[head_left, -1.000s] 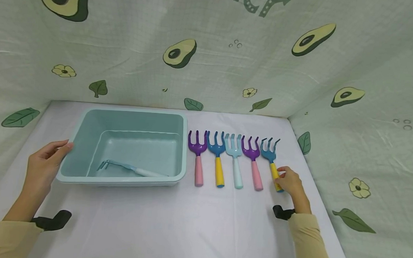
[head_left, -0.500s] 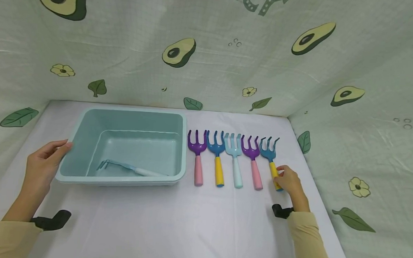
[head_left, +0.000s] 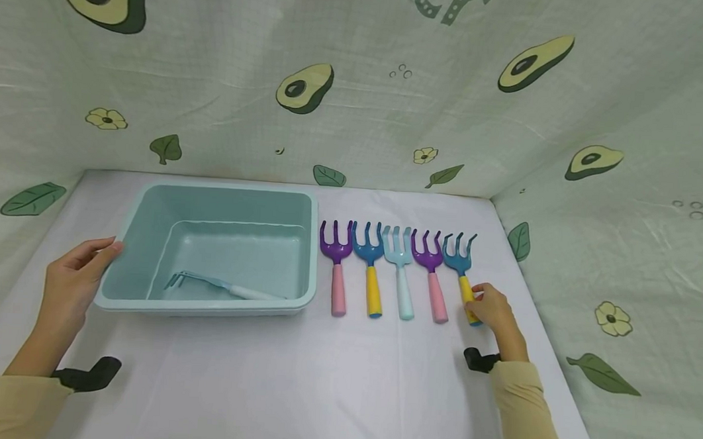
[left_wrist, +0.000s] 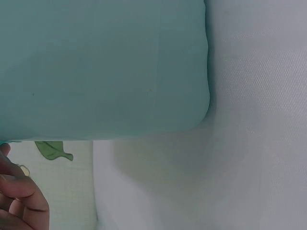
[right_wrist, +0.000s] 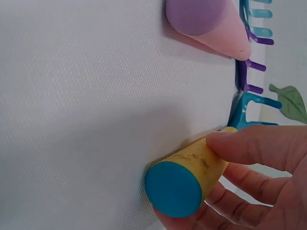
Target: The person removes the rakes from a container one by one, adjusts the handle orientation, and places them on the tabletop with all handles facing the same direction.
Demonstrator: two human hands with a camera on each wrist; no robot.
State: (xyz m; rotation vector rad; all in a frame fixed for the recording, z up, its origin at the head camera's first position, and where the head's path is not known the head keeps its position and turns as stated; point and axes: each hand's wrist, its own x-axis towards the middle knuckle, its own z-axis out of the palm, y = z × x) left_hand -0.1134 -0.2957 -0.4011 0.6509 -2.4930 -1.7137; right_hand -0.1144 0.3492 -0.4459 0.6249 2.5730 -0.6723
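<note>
My left hand (head_left: pixel 74 278) pinches the left rim of a pale teal plastic tub (head_left: pixel 203 310), thumb over the edge. A light blue hand rake (head_left: pixel 228 287) lies inside the tub near its front wall. At the right end of a row of hand rakes, my right hand (head_left: pixel 492 310) holds the yellow handle of a blue hand rake (head_left: pixel 458 263). In the right wrist view, thumb and fingers lie on either side of that yellow handle (right_wrist: pixel 204 165), whose blue end cap faces the camera. The left wrist view shows the tub's outer side (left_wrist: pixel 105 72).
Between tub and right hand lie a purple-and-pink rake (head_left: pixel 338 290), a blue-and-yellow rake (head_left: pixel 374 292), a light blue rake (head_left: pixel 404 294) and another purple-and-pink rake (head_left: pixel 437 299), tines toward the back. A printed cloth wall (head_left: pixel 368 127) borders the white table (head_left: pixel 295 389).
</note>
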